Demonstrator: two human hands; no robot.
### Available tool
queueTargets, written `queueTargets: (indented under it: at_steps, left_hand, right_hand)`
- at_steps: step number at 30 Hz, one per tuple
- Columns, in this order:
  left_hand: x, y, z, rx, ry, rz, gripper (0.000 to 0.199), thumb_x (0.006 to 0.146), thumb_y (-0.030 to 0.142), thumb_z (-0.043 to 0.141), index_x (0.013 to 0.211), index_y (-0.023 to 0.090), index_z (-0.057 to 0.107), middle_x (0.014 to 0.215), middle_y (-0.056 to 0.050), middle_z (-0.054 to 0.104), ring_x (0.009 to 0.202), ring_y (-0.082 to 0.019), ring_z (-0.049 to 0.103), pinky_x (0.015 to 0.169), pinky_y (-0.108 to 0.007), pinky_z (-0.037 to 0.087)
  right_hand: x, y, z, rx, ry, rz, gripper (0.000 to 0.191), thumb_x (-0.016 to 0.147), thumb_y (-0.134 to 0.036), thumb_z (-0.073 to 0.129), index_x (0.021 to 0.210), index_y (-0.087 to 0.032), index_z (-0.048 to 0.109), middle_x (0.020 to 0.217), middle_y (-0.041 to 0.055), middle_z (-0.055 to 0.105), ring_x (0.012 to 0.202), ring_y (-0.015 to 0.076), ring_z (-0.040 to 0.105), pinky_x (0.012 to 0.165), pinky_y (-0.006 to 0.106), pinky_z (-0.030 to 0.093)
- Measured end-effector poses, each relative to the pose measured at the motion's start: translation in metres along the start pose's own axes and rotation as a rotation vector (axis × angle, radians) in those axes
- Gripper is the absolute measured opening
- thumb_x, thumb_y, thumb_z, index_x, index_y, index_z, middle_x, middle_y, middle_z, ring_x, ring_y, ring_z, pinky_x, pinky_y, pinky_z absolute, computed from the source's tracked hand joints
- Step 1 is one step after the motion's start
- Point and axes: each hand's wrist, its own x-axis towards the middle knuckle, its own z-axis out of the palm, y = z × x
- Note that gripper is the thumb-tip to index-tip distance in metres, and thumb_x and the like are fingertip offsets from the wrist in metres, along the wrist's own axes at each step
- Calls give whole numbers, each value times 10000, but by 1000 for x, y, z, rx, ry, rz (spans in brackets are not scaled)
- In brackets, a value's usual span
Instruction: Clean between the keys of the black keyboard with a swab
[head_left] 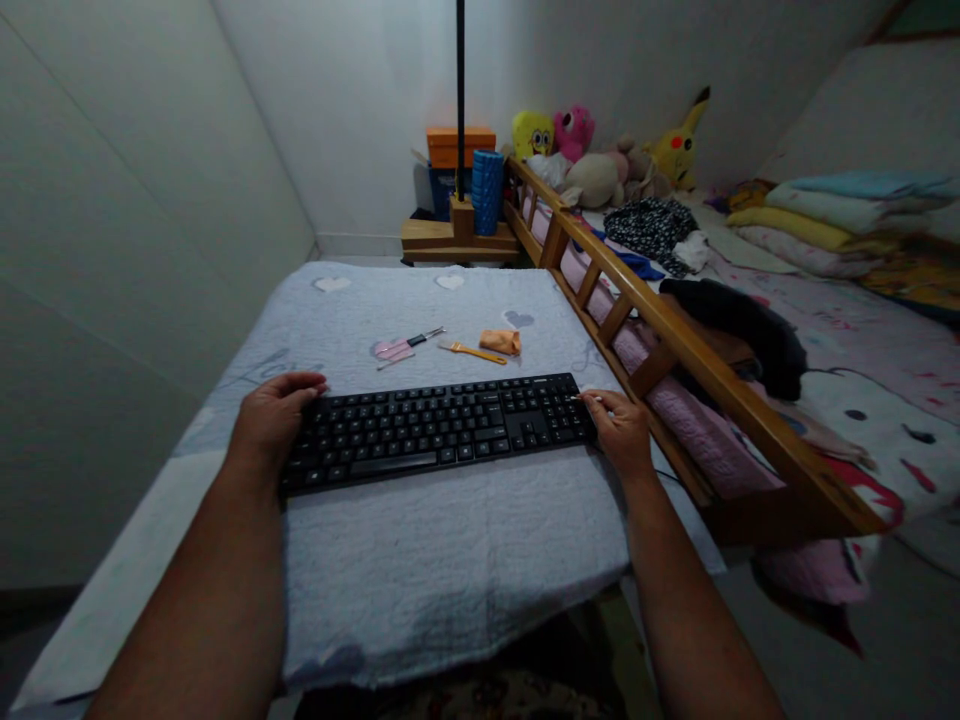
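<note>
- Pale quilted cloth covers the table (450,560), which stands between a bare wall on the left and a bed on the right.
- Left hand (274,420) lies palm down, fingers curled over the left end of the black keyboard (439,428), gripping its edge.
- Key legends on the keyboard are too small to read, and no brand shows.
- Behind the keyboard, well apart from it, lie pink tools (397,348), a yellow-handled brush (471,350) and an orange cloth (500,342).
- Right hand (624,430) touches the keyboard's right end, fingers pinched on a thin pale stick (589,398).
- Wooden bed rail (675,350) runs close along the table's right side.
- Plush toys (600,150) and folded blankets (832,215) lie on the bed beyond.
</note>
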Motion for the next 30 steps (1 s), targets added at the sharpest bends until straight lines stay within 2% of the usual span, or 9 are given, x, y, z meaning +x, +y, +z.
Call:
queueTargets:
  at_steps: [8, 19, 26, 30]
  left_hand:
    - [7, -5, 0, -4, -20, -35, 272, 624, 223, 681, 887, 190, 743, 879, -33, 735, 864, -197, 647, 926, -352, 472]
    - [2, -2, 1, 4, 16, -36, 212, 626, 219, 711, 833, 199, 754, 805, -11, 715, 760, -162, 609, 864, -307, 486]
    - [5, -4, 3, -2, 22, -46, 225, 648, 200, 710, 867, 191, 758, 782, -13, 712, 733, -164, 612, 850, -321, 504]
    - [5, -4, 2, 28, 11, -35, 216, 649, 200, 710, 860, 189, 757, 787, -15, 714, 745, -168, 621, 838, -312, 505]
  right_hand:
    - [-1, 0, -3, -17, -23, 20, 249, 901, -366, 572, 801, -217, 745, 885, 51, 773, 879, 238, 704, 849, 360, 513]
    - [-2, -1, -4, -24, -21, -12, 242, 895, -360, 575, 798, -217, 744, 869, 54, 769, 863, 241, 704, 837, 367, 515]
    - [-2, -2, -7, -23, -32, -12, 238, 901, -333, 569, 772, -213, 729, 829, 43, 754, 834, 227, 701, 796, 346, 507]
    - [-2, -1, -4, -12, -28, -11, 228, 904, -348, 581, 823, -217, 748, 871, 50, 769, 865, 233, 708, 826, 360, 521]
